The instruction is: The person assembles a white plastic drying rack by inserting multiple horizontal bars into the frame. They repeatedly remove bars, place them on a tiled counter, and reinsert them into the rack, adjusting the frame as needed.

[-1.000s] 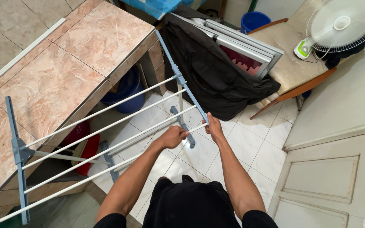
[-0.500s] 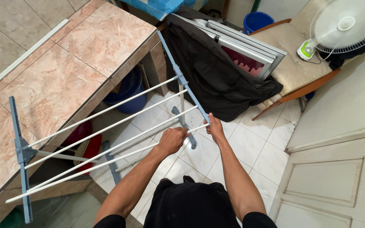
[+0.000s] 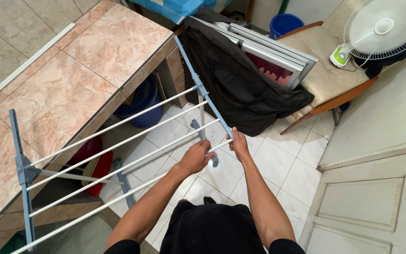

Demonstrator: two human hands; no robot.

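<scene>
The left hand (image 3: 194,157) is clenched on the nearest white rod of the drying rack (image 3: 118,141) beside the tiled table (image 3: 71,80), the right hand (image 3: 238,143) grasps its blue-grey side bar, and both should, I think, press evenly so the frame stays level.

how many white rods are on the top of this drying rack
4. All run side by side between the blue side bars: the farthest rod, the second rod, the third rod, and the nearest rod, gripped by the left hand.
</scene>
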